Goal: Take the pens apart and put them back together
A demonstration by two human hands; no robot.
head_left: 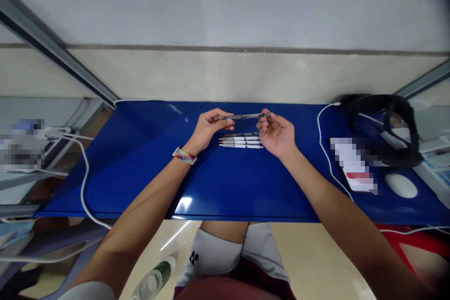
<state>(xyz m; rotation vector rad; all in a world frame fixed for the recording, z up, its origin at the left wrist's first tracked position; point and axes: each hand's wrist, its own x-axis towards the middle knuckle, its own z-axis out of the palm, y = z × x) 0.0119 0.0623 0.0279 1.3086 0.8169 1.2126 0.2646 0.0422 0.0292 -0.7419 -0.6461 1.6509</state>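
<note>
Between my two hands a slim pen [246, 116] with a dark grip and a clear barrel is held level above the blue table. My left hand [213, 122] pinches its dark grip end, thumb on the near side. At the other end, the fingertips of my right hand [277, 132] close on the pen's tail. Just below, several pens [241, 142] with white and grey barrels lie side by side on the table, their tips toward the left. The right ends of these pens lie close to my right hand.
The blue table [246, 187] meets a pale wall at the back. On the right are a black headset-like strap [383, 103], a phone [356, 168], a white mouse [401, 185] and a white cable [319, 133]. A plastic bottle [154, 281] stands below the front edge.
</note>
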